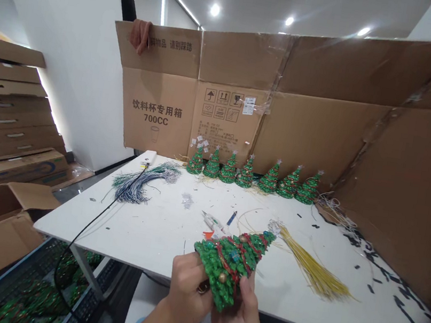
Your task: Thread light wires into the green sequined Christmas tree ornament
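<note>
We've got a cardboard screen (309, 132) behind the table (165, 229), seven trees (244, 176) lined along its far side, yellow wires (311, 262) right. We hold a green tree (230, 263) tilted over the near edge: left hand (190, 282) clamped on its base, right hand (238, 319) on its lower side. Blue pen (232, 218) beyond.

Rough, glossy tree (229, 263) (cardboard wall (313, 130): matt).

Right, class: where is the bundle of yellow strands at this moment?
In the head view, the bundle of yellow strands lies on the white table, just right of the held green tree.
</note>
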Motion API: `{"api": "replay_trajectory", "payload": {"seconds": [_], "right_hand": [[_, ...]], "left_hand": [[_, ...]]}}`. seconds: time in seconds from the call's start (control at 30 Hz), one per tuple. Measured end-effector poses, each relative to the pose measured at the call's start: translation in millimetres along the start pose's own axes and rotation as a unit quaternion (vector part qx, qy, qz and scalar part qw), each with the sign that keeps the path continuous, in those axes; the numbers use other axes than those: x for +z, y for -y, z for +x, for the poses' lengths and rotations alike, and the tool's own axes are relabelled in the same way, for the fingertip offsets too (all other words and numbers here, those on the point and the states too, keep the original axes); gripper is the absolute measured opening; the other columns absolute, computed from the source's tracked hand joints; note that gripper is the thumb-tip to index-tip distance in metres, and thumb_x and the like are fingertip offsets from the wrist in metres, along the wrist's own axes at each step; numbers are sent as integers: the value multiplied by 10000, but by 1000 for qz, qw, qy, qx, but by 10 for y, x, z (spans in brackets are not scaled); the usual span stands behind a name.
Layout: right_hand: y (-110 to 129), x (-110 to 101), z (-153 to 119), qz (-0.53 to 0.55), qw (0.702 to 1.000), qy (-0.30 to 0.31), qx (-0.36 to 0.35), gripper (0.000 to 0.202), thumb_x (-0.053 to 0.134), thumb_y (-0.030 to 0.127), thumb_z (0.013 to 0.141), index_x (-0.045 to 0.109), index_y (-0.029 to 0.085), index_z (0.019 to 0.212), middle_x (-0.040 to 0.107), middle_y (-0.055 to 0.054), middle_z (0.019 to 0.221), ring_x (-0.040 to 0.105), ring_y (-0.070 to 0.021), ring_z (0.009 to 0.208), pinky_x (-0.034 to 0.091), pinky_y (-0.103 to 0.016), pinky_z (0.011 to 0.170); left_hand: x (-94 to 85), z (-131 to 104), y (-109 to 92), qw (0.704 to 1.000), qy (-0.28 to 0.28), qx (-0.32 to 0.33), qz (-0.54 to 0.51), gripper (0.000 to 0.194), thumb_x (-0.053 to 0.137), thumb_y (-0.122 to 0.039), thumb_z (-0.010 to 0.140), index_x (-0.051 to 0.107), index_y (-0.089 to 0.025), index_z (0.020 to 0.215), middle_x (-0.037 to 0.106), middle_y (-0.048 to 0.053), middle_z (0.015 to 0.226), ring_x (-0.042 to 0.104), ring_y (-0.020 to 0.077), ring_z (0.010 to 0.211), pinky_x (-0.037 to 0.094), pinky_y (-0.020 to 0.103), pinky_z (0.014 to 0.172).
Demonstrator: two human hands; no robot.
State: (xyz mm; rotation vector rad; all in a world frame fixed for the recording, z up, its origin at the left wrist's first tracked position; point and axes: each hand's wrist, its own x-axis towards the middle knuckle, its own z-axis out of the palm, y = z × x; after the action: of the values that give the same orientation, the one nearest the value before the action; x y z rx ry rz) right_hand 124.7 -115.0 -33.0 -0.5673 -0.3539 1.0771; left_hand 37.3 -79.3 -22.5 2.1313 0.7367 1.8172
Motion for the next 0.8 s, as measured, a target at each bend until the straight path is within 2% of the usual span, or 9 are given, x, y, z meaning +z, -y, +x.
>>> {"api": "replay_trajectory", "payload": {"seconds": [0.13,0.27,0.47,0.6,0.8], "right_hand": [[-23,-6,2,19,1000,-18,2,682,650,438,903,448,346,1548,717,-63,1338,701,-296,1176,535,-532,1034],[-26,-8,1,13,1000,-8,3,701,668,431,898,435,360,1555,702,-67,1365,681,-308,1213,527,-553,1043],[-14,24,6,-5,1000,14,-1,686,671,430,915,426,384,1554,677,-45,1404,672,-283,1227,527,-513,1052],[-41,55,8,-14,999,27,-17,689,641,450,944,384,372,1579,671,-54,1407,681,-273,1203,529,-490,1040],[-89,66,11,-14,999,9,-38,676,656,456,933,408,401,1559,626,-5,1467,666,-226,1218,506,-393,1039]], "left_hand": [[-1,14,29,1000,11,-5,-22,196,618,-207,914,674,-201,726,690,43,654,622,167,613,413,276,602],[-5,20,52,999,22,-13,-46,209,628,-248,924,681,-202,728,706,46,677,634,170,629,441,279,630],[6,7,33,999,8,-25,-42,162,638,-194,896,680,-199,740,702,43,675,663,172,648,462,276,645],[0,7,17,999,5,-27,-37,225,604,-170,906,643,-193,686,663,37,622,651,166,620,469,276,635],[-16,31,15,999,6,-20,-32,210,600,-167,894,640,-196,691,665,41,629,654,171,626,489,278,635]]}}
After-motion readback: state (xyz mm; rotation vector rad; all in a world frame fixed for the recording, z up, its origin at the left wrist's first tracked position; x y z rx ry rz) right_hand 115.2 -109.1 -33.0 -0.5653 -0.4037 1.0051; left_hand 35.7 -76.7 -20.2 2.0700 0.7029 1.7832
